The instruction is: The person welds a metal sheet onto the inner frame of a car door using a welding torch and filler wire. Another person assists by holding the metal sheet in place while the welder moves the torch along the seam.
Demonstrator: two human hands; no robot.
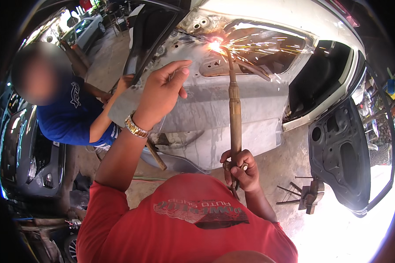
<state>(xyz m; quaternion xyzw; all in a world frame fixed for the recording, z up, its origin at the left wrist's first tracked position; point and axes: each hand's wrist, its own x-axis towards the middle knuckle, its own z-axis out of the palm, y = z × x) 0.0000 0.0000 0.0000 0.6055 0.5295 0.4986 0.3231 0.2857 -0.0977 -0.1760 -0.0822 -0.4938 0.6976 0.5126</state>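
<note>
My right hand is closed around the lower end of a long brass gas torch, with its fingers at the valve knobs. The torch points away from me, its tip at a bright glow on the bare metal car body. Sparks fly rightward from that spot, across a cut-out opening in the panel. Held up left of the torch, my left hand is empty, its fingers extended and apart in front of the grey panel. A metal watch circles that wrist.
At the left, a co-worker in a blue shirt has a hand at the panel's edge. A wooden handle sticks out below the panel. A dark detached door and a metal block with rods are at right; a black car stands left.
</note>
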